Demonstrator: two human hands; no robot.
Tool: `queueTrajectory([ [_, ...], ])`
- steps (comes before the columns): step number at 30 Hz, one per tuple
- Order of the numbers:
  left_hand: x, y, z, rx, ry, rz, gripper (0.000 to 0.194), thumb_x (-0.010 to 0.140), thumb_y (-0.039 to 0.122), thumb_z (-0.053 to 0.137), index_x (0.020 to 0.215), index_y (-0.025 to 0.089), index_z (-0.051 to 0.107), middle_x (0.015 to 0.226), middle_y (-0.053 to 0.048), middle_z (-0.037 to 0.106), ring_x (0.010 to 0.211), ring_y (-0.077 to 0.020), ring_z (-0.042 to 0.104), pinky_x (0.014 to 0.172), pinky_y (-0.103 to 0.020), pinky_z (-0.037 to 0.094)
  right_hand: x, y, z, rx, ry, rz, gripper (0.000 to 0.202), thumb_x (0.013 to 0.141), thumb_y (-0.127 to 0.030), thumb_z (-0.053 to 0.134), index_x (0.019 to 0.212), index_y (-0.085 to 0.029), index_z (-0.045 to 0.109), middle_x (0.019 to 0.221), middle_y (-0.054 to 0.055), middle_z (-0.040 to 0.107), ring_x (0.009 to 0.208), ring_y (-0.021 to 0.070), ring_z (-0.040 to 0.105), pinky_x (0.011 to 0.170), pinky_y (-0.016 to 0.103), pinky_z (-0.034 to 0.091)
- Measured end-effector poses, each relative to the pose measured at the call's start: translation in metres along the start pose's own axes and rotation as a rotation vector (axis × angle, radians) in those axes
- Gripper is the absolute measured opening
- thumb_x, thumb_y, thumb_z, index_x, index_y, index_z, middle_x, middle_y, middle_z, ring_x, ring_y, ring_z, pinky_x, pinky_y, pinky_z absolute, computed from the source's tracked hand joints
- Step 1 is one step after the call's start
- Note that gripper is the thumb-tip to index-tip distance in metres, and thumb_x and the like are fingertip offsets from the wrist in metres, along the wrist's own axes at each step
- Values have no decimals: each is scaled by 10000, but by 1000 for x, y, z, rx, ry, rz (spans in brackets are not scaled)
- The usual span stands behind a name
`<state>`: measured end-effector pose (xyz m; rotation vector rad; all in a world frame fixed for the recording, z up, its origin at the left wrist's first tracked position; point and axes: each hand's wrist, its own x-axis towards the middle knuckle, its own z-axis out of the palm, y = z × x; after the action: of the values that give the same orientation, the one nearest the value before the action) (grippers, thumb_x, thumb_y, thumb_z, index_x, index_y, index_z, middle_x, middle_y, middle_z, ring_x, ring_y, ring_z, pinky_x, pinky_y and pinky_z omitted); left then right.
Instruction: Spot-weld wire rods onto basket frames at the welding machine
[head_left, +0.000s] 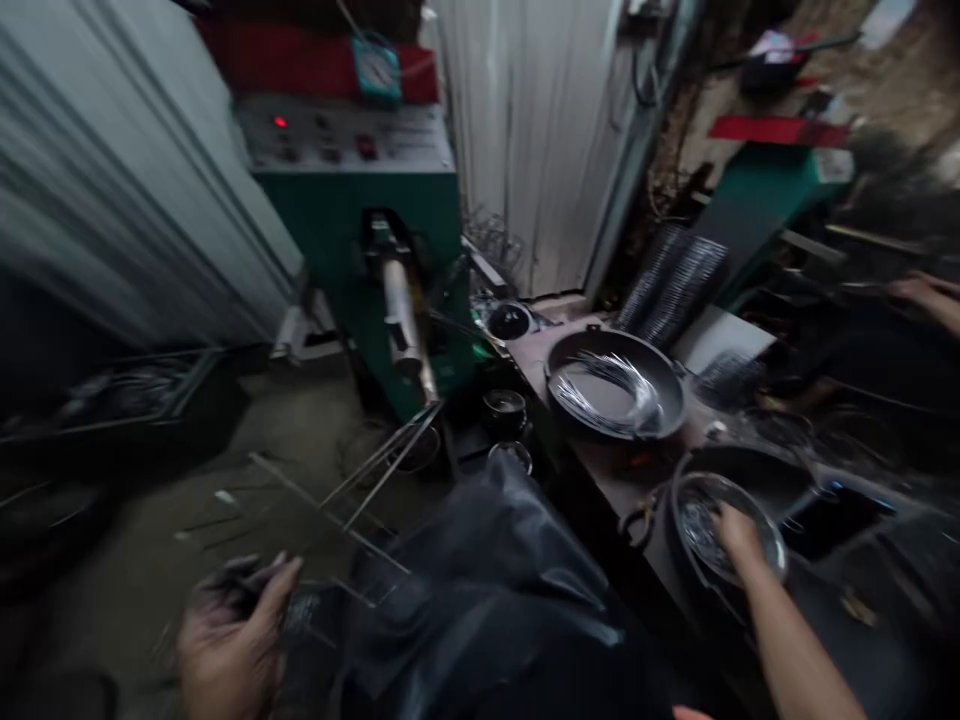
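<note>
At the lower left, my left hand (236, 630) is raised with its thumb apart from loosely bent fingers. Dark smears or coverings show on those fingers, and nothing is plainly held. My right hand (739, 535) reaches into a round bowl (776, 560) of small shiny metal pieces (697, 525); its fingertips are hidden among them. That bowl sits inside a larger dark pan (679, 575). Ahead stands a green machine (322, 230) with a red indicator light. A bent wire frame (367, 470) projects from the end of its arm, above a dark apron (487, 560) over my lap.
A round pan (551, 370) on the bench holds a coil of wire (637, 390). Behind it lean stacked wire grids (675, 275). A dark phone-like slab (836, 520) lies right of the bowl. Another person's hand (919, 290) shows at far right, near a second green machine (772, 200).
</note>
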<state>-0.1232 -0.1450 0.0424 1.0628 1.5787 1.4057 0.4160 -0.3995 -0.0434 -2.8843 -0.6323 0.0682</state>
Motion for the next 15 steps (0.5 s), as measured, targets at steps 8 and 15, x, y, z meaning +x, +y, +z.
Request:
queueTrajectory([
  [8, -9, -13, 33, -193, -165, 6, 446, 522, 359, 787, 849, 197, 531, 799, 8, 607, 805, -145, 603, 746, -254, 467, -32, -115, -57, 678, 9, -368, 268, 740, -405, 514, 859, -222, 669, 891, 126, 685, 889, 291, 622, 808, 411, 483],
  [15, -26, -25, 67, -341, -224, -61, 444, 587, 377, 772, 895, 199, 507, 712, 43, 559, 655, -99, 556, 644, -207, 450, -95, -312, -33, 952, -489, -797, 258, 758, -401, 546, 676, -168, 620, 664, 19, 623, 652, 151, 566, 633, 265, 443],
])
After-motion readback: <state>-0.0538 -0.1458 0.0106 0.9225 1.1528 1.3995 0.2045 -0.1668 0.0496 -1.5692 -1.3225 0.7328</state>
